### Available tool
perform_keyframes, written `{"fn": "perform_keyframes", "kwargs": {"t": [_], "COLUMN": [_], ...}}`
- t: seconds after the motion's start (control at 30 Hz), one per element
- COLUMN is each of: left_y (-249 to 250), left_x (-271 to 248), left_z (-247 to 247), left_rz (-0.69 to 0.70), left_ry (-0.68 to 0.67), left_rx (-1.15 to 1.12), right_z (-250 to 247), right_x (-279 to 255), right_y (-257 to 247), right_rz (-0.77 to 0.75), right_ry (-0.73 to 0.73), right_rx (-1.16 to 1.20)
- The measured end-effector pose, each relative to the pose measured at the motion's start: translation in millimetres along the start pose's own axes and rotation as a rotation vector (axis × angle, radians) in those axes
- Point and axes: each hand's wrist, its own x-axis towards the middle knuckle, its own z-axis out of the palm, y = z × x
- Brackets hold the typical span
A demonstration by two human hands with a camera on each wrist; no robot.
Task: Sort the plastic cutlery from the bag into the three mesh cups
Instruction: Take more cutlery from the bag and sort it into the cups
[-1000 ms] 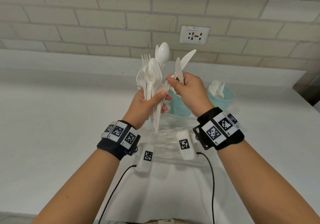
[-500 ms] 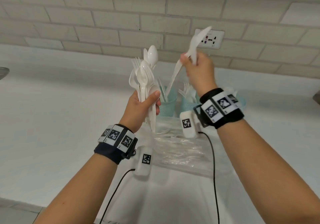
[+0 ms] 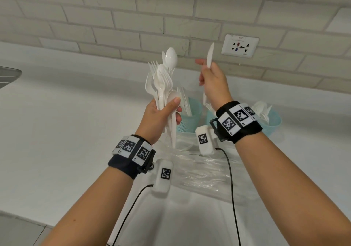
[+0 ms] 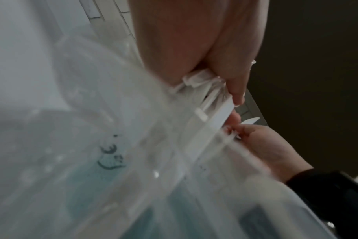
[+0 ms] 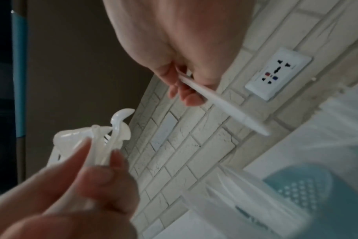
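My left hand (image 3: pixel 161 112) grips a bundle of white plastic spoons and forks (image 3: pixel 163 80), held upright above the counter. My right hand (image 3: pixel 211 80) holds a single white plastic knife (image 3: pixel 210 55) with its blade up, raised in front of the brick wall; the right wrist view shows the knife (image 5: pixel 221 103) in my curled fingers. Three light-blue mesh cups stand behind my hands: the left cup (image 3: pixel 190 118) has knives in it, the middle cup (image 3: pixel 209 115) is mostly hidden by my right wrist, the right cup (image 3: pixel 271 122) holds white cutlery. The clear plastic bag (image 3: pixel 199 167) lies below.
A wall socket (image 3: pixel 239 45) sits on the brick wall behind the right hand. A metal object (image 3: pixel 8 74) shows at the left edge. The white counter (image 3: pixel 66 131) spreads to the left of the cups. Black cables (image 3: pixel 231 188) run from my wrists.
My right hand pulled one knife out of the bundle, lifted it up and to the right, then turned it more upright. The left hand kept holding the bundle.
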Motion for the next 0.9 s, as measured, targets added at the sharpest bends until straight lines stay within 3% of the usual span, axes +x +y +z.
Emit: {"fn": "perform_keyframes", "kwargs": {"t": [0.07,0.17,0.37,0.5,0.57,0.67,0.8,0.9], "left_y": [-0.1,-0.2,-3.5,-3.5,-1.8,-3.3,-6.4,-7.8], "left_x": [0.9,0.7,0.5,2.9,4.4,5.3,2.2,1.2], "left_z": [2.5,5.6,6.2,8.7,12.0,17.6,23.6,26.7], "left_rz": [-0.007,-0.013,-0.031,-0.024,-0.017,-0.009,-0.059,-0.089], "left_ry": [0.005,0.012,0.020,0.037,0.038,0.009,-0.028,-0.056], "left_rx": [-0.036,-0.049,-0.093,-0.128,-0.153,-0.158,-0.139,-0.137], "right_z": [7.5,20.2,21.3,6.9,-1.8,-9.0,-18.2,-31.7], "right_x": [-1.0,-4.3,-11.0,-23.3,-35.0,-45.9,-38.6,-29.7], "right_y": [1.5,19.3,42.5,13.9,-1.4,-6.0,-2.7,-5.3], "right_rz": [-0.046,0.013,0.195,0.001,0.039,0.108,0.116,0.159], "right_ry": [0.002,-0.032,-0.280,-0.044,-0.165,-0.317,-0.145,0.004], "right_rx": [0.043,0.020,-0.379,-0.155,-0.013,0.003,-0.006,0.134]}}
